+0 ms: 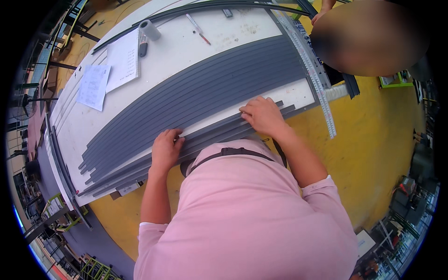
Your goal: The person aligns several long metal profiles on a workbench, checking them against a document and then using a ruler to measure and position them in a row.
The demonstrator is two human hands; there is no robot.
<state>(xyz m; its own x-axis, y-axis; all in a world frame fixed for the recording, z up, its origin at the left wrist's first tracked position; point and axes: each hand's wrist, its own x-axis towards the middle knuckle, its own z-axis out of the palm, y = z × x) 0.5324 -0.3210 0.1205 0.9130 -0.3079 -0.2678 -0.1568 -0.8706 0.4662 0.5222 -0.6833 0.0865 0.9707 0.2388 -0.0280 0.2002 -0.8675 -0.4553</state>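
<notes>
Along the table's near edge lie several long dark grey strips (214,129), apart from a wide set of similar strips (200,88) laid side by side behind them. My left hand (165,148) is closed over the near strips, its fingers curled at the edge of the rearmost one. Farther right, my right hand (265,116) grips the same rear strip close to its right end, fingers bent over its far side. My palms hide part of the strips beneath them.
A long ruler (317,81) crosses the table's right end. Papers (94,86), a spiral notebook (123,60), a grey roll (150,30), a cutter knife (143,48) and a pen (198,29) lie on the white table (175,51). Another person stands at the far right.
</notes>
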